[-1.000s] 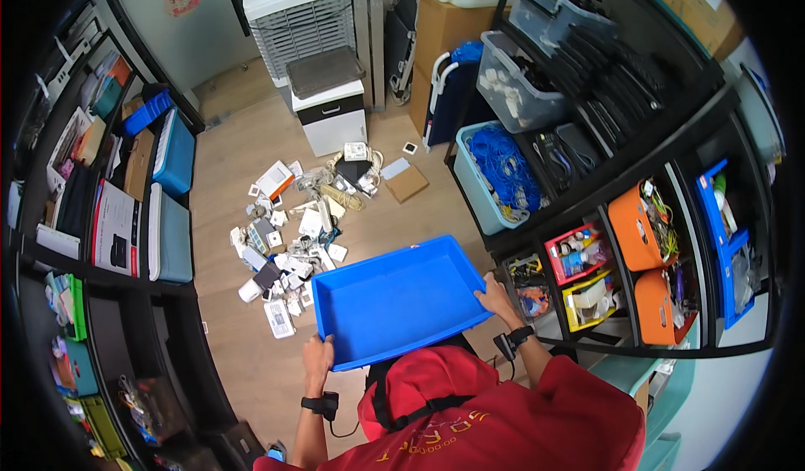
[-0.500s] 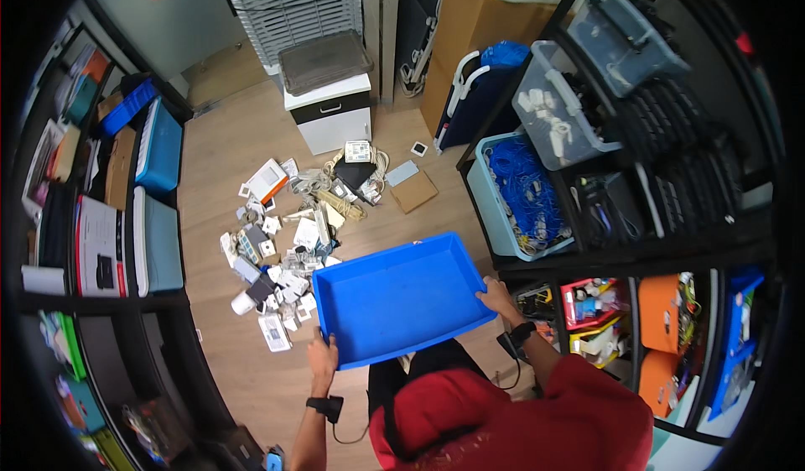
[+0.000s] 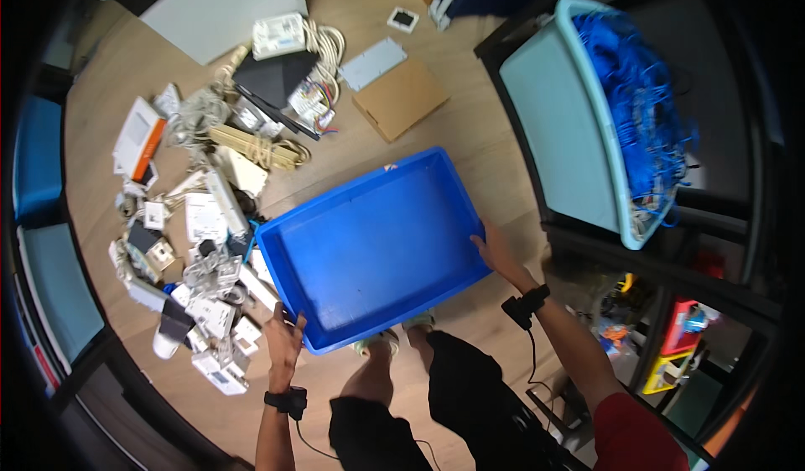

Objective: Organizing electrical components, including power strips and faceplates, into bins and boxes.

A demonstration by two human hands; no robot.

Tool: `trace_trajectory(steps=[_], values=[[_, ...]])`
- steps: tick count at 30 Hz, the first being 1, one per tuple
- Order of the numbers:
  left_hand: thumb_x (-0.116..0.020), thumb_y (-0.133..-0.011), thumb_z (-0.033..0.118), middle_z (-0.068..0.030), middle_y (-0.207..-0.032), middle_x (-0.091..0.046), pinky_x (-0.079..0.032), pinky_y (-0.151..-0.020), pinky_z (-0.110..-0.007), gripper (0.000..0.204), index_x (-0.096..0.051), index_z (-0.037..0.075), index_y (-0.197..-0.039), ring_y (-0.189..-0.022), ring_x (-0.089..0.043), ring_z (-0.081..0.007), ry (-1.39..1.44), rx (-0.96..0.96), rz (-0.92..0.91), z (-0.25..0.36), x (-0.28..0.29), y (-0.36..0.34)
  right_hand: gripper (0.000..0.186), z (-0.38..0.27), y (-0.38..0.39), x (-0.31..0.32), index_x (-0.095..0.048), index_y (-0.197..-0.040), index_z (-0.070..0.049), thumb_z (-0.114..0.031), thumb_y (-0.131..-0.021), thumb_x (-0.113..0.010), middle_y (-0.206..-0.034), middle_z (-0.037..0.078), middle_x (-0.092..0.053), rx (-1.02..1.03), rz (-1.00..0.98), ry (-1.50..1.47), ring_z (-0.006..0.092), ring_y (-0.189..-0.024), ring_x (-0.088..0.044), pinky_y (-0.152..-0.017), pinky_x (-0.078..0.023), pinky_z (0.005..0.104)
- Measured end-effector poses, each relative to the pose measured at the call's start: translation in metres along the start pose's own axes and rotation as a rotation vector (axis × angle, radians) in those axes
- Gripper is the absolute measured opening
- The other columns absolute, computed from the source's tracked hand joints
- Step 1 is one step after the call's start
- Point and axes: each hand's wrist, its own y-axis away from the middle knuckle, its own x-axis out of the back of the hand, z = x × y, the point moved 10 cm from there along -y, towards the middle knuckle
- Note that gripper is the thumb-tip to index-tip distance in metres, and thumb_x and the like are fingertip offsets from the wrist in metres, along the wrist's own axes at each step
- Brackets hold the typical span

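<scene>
A rectangular blue plastic tray (image 3: 377, 249), shallow and with nothing in it, lies low over the floor in front of my feet, tilted slightly anticlockwise. My left hand (image 3: 285, 341) is at its near left corner, thumb over the rim and fingers along the outer wall. On the opposite short side my right hand (image 3: 496, 255) grips the rim, its fingers partly hidden behind the wall. Left of the tray spreads a heap of white electrical parts, including a white box with an orange edge (image 3: 141, 140), a coiled beige cable (image 3: 260, 146) and a white panel (image 3: 205, 218).
A light-blue bin (image 3: 562, 127) full of tangled blue cables (image 3: 629, 110) stands on the right shelf. Beyond the tray lie a flat brown cardboard box (image 3: 401, 99) and a grey plate (image 3: 373, 64). A white cabinet (image 3: 226, 10) stands at the back; dark shelving lines the left.
My view has tipped down and come closer to the floor. The tray has gone lower, close to the pile, with both hands still at its sides. My feet now show at its near edge.
</scene>
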Motion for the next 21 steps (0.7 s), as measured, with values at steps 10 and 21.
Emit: trace_trajectory(steps=[10, 21], values=[[-0.075, -0.094, 0.012, -0.0137, -0.065, -0.066, -0.051, -0.049, -0.034, 0.029, -0.063, -0.008, -0.11, -0.051, -0.062, -0.0193, -0.056, -0.032, -0.019, -0.073, -0.106, -0.129, 0.032, 0.056, -0.094, -0.087, -0.054, -0.123, 0.005, -0.018, -0.105, -0.064, -0.088, 0.029, -0.07, 0.034, 0.135, 0.054, 0.0471, -0.079, -0.069, -0.071, -0.054, 0.0521], [-0.079, -0.092, 0.047, -0.017, -0.066, -0.07, -0.055, -0.059, -0.041, 0.052, -0.073, -0.003, -0.08, -0.056, -0.069, -0.0322, -0.437, -0.286, 0.121, -0.043, -0.063, -0.145, 0.053, 0.065, -0.123, -0.071, -0.061, -0.117, 0.007, -0.037, -0.094, -0.079, -0.094, 0.026, -0.072, 0.071, 0.03, 0.011, 0.0372, -0.087, -0.073, -0.078, -0.056, 0.0446]])
